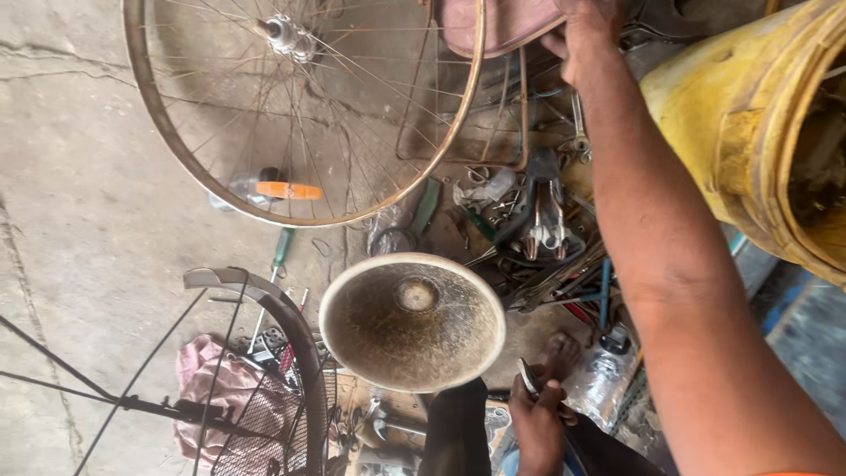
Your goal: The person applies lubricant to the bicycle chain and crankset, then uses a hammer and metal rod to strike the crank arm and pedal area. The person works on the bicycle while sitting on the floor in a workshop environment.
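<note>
Hands, two. Your right hand (583, 35), top of frame right of centre, is closed on a pinkish seat-like piece (493, 22). Your left hand (538, 414), bottom centre, grips a small metal tool (529, 379). Bare spoked wheel (304, 106) upper left; round dusty metal dish (411, 322) centre; scattered hand tools (546, 220) right of centre; yellow drum (758, 123) at right edge.

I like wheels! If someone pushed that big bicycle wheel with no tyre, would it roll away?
The wheel is round, thin-rimmed and bare, so upright it would probably roll, then tip. Its slim spokes suggest it is light. It likely feels stiff.
</note>
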The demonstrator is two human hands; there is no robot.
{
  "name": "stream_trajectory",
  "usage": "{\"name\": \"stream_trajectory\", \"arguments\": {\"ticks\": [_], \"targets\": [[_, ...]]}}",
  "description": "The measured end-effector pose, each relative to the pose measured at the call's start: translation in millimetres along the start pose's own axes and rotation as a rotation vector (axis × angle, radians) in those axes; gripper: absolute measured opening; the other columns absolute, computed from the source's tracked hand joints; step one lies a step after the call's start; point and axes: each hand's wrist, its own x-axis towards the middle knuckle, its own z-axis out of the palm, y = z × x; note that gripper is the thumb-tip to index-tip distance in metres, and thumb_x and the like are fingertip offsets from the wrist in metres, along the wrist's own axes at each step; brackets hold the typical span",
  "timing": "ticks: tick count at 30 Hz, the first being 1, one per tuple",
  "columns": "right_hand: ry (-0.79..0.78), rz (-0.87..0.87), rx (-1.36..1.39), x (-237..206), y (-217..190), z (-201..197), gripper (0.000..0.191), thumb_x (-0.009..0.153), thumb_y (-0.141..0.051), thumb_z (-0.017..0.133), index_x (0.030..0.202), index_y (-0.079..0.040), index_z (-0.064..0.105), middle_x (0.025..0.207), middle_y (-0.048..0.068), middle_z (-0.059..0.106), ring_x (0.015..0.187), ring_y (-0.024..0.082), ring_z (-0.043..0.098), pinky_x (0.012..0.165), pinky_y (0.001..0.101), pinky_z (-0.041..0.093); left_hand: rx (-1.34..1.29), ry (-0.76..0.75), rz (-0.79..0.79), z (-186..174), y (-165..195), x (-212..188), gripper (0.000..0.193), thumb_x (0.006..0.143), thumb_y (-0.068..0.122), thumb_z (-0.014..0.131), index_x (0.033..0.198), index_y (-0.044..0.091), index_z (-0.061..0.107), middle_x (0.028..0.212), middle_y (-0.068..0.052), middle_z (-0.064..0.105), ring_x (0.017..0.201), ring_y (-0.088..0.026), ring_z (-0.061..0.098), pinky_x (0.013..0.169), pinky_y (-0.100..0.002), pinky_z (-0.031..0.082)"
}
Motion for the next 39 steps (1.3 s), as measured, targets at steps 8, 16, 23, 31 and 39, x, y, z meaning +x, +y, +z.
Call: {"name": "stream_trajectory", "arguments": {"ticks": [8, 16, 23, 31, 39], "targets": [[0.024, -0.589, 0.059, -28, 32, -56, 0.017, 0.097, -0.009, 0.073, 0.098, -0.003, 0.057, 0.091, 0.004, 0.06, 0.071, 0.01, 0.054, 0.056, 0.0296, 0.045, 0.052, 0.074, -0.063, 4, -1, 0, 0.032, 0.092, 0.005, 0.064, 0.123, -0.003, 0.061, 0.075, -0.01, 0.064, 0.05, -0.016, 0.058, 0.048, -0.032, 0.05], [0.098, -0.635, -0.509, -124, 85, -137, 0.005, 0.102, -0.008, 0.064, 0.104, -0.004, 0.065, 0.1, 0.009, 0.07, 0.091, 0.016, 0.067, 0.086, 0.0333, 0.057, 0.165, 0.048, -0.112, 1, 0, -1, 0.035, 0.094, 0.006, 0.06, 0.128, 0.002, 0.056, 0.08, -0.008, 0.066, 0.057, -0.014, 0.059, 0.051, -0.031, 0.052], [-0.17, -0.031, -0.345, -152, 118, -27, 0.038, 0.094, -0.042, 0.068, 0.116, -0.01, 0.065, 0.097, 0.004, 0.068, 0.085, 0.015, 0.066, 0.073, 0.0351, 0.057, 0.11, -0.011, -0.064, -2, 5, -12, 0.025, 0.093, 0.003, 0.06, 0.118, 0.002, 0.058, 0.077, -0.006, 0.062, 0.054, -0.012, 0.055, 0.048, -0.029, 0.047], [-0.169, 0.341, 0.105, -151, 99, 86, 0.051, 0.081, -0.048, 0.078, 0.119, -0.017, 0.062, 0.093, 0.003, 0.065, 0.081, 0.016, 0.064, 0.068, 0.0359, 0.055, -0.141, -0.047, 0.007, -9, 34, -23, 0.032, 0.091, -0.003, 0.058, 0.121, 0.007, 0.059, 0.089, 0.001, 0.069, 0.054, -0.008, 0.05, 0.047, -0.025, 0.039], [0.019, -0.05, 0.186, -185, 71, 94, 0.033, 0.076, -0.004, 0.079, 0.104, -0.003, 0.061, 0.082, 0.003, 0.063, 0.061, 0.016, 0.056, 0.048, 0.031, 0.048, -0.064, -0.064, 0.077, -6, 56, -41, 0.024, 0.093, 0.001, 0.058, 0.117, 0.005, 0.06, 0.078, -0.002, 0.06, 0.054, -0.008, 0.049, 0.046, -0.026, 0.039]]}}
